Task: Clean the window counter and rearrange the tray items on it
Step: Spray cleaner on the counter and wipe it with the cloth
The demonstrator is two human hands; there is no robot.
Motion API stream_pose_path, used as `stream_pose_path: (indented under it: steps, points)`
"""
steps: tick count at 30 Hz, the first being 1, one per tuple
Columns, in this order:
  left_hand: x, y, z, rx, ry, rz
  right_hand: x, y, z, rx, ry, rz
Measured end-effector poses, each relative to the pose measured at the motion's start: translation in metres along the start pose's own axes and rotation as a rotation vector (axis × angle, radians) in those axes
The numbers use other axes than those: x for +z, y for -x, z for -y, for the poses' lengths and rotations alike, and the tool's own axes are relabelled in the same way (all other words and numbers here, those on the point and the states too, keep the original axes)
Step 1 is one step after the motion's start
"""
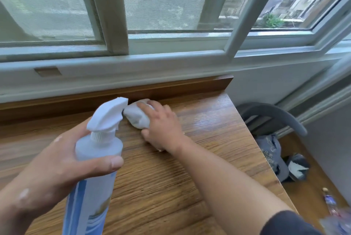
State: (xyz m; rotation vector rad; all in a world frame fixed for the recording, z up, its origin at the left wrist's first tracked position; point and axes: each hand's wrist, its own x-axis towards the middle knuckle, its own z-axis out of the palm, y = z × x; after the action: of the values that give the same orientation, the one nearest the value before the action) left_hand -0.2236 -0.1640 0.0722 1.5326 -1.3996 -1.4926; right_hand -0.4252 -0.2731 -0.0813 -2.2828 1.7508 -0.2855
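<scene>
At the far edge of the wooden counter [190, 158], close to its back ledge, the right hand [163, 124] presses a bunched white cloth [137, 117], fingers curled over it. Near left, the left hand [62, 166] grips a white spray bottle [95, 162], thumb wrapped across; the nozzle seems to just touch the cloth.

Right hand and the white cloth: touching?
Touching. The head view shows the right hand with fingers curled over the white cloth, pressing it onto the wooden counter.
</scene>
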Motion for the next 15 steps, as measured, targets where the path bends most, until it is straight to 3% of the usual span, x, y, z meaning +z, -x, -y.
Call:
stream_pose_path:
  steps: [8,15]
  points:
    - [0.023,0.001,0.001,-0.004,-0.053,0.037,-0.040,0.011,-0.138,0.210,-0.012,-0.136]
    - [0.033,0.002,0.006,0.018,-0.079,0.067,-0.069,0.014,-0.204,0.444,0.027,-0.185]
